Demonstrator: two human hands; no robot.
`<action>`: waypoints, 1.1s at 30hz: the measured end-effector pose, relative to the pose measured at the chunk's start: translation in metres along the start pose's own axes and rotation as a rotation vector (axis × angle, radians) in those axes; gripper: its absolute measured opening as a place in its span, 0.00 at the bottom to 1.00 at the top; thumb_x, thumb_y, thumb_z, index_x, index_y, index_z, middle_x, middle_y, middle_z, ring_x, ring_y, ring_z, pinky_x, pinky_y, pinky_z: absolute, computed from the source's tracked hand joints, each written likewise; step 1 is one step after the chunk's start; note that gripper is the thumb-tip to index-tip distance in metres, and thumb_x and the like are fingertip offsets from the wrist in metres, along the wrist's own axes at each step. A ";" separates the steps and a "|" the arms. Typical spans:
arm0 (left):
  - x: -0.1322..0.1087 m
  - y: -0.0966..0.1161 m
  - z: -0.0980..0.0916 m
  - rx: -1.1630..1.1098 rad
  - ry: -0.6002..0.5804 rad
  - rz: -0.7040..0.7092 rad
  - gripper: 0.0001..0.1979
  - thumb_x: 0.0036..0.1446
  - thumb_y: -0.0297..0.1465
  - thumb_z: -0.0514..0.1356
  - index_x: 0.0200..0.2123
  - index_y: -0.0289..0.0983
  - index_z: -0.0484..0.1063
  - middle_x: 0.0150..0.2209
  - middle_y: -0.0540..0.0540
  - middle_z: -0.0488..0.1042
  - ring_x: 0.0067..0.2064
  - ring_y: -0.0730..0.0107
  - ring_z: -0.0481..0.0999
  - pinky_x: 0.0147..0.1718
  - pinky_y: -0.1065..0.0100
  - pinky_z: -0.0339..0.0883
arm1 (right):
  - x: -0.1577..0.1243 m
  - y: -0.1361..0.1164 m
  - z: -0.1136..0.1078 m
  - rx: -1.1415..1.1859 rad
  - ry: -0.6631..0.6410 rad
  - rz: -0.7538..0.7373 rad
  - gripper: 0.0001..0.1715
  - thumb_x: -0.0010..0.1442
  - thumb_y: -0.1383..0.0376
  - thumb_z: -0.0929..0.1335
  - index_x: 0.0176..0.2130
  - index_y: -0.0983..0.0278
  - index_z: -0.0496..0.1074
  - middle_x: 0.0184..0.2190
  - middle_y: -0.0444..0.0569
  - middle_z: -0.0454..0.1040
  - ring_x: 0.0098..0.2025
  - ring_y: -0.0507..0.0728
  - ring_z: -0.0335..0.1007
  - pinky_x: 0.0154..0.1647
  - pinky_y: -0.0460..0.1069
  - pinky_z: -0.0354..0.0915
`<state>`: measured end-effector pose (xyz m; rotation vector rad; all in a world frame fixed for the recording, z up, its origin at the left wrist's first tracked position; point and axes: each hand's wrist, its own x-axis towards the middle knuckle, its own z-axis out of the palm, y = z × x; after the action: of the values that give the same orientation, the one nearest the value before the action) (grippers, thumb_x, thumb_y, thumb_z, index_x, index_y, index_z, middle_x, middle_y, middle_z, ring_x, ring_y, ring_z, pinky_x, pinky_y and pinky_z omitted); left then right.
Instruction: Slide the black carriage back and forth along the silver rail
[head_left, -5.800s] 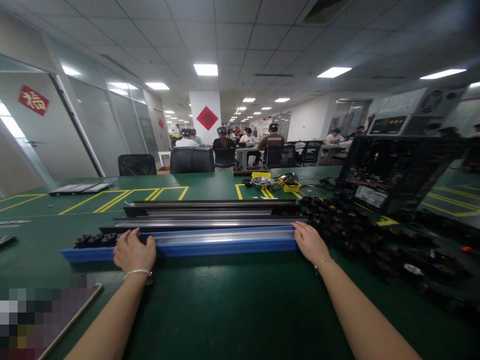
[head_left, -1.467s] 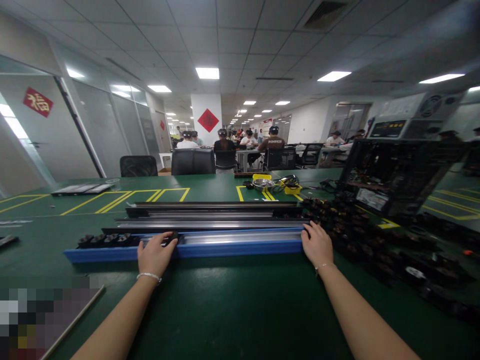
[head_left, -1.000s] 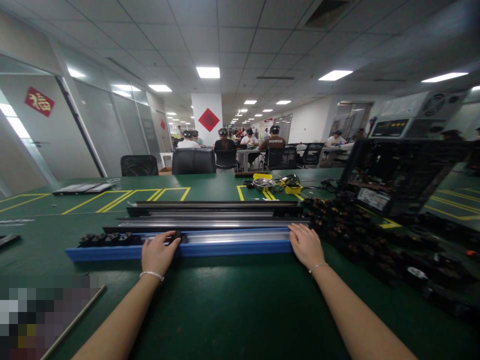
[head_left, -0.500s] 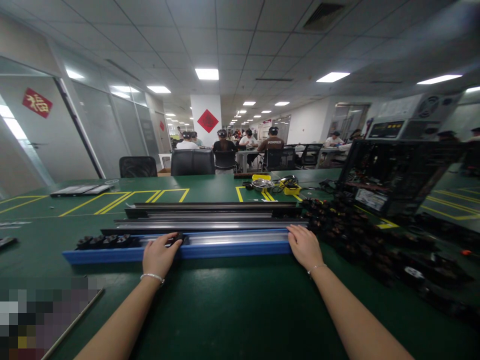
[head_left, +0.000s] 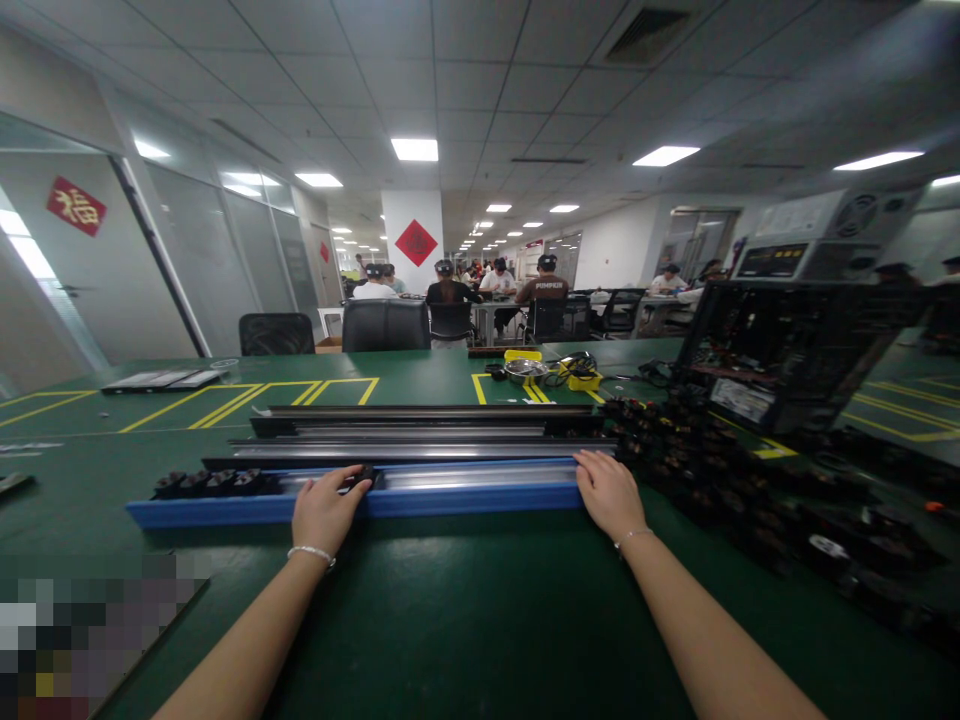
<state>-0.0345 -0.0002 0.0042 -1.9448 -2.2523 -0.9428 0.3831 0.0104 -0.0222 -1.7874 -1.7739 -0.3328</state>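
A long blue channel (head_left: pixel 465 502) with a shiny metal inner strip (head_left: pixel 480 476) lies across the green table in front of me. My left hand (head_left: pixel 328 512) is closed around a small black part (head_left: pixel 367 478) inside the channel, left of its middle; the fingers hide much of that part. Several similar black parts (head_left: pixel 217 482) sit in a row at the channel's left end. My right hand (head_left: pixel 609 492) rests over the channel's right end, fingers closed on its edge.
Behind the blue channel lie more long dark rails (head_left: pixel 420 447). To the right is a heap of black parts (head_left: pixel 697 450), with an opened computer case (head_left: pixel 780 350) beyond it. A metal bowl (head_left: pixel 525 370) stands at the back. Several people sit at far tables.
My left hand has slid slightly right along the channel, and the small black part has moved right with it. My right hand stays in place.
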 end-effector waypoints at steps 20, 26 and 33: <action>0.000 0.001 0.006 -0.009 -0.004 0.049 0.16 0.54 0.39 0.53 0.44 0.43 0.72 0.45 0.47 0.75 0.46 0.64 0.73 0.56 0.56 0.50 | 0.002 0.002 0.002 0.015 0.006 -0.023 0.23 0.58 0.63 0.56 0.46 0.63 0.72 0.49 0.49 0.71 0.55 0.58 0.60 0.55 0.55 0.55; 0.000 0.000 0.007 -0.019 -0.013 0.042 0.16 0.54 0.39 0.53 0.44 0.43 0.72 0.46 0.47 0.75 0.45 0.64 0.73 0.57 0.56 0.48 | 0.002 0.002 0.002 0.014 0.008 -0.016 0.23 0.58 0.63 0.56 0.46 0.63 0.72 0.49 0.48 0.71 0.55 0.57 0.60 0.56 0.54 0.55; -0.001 0.002 0.007 -0.012 -0.014 0.059 0.16 0.54 0.39 0.54 0.44 0.44 0.72 0.46 0.48 0.75 0.45 0.65 0.73 0.57 0.57 0.48 | 0.002 0.002 0.002 0.001 0.011 -0.033 0.23 0.58 0.64 0.56 0.46 0.64 0.72 0.49 0.49 0.71 0.54 0.57 0.60 0.55 0.54 0.56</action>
<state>-0.0303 0.0026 -0.0015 -2.0175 -2.1884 -0.9411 0.3844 0.0130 -0.0231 -1.7539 -1.7970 -0.3540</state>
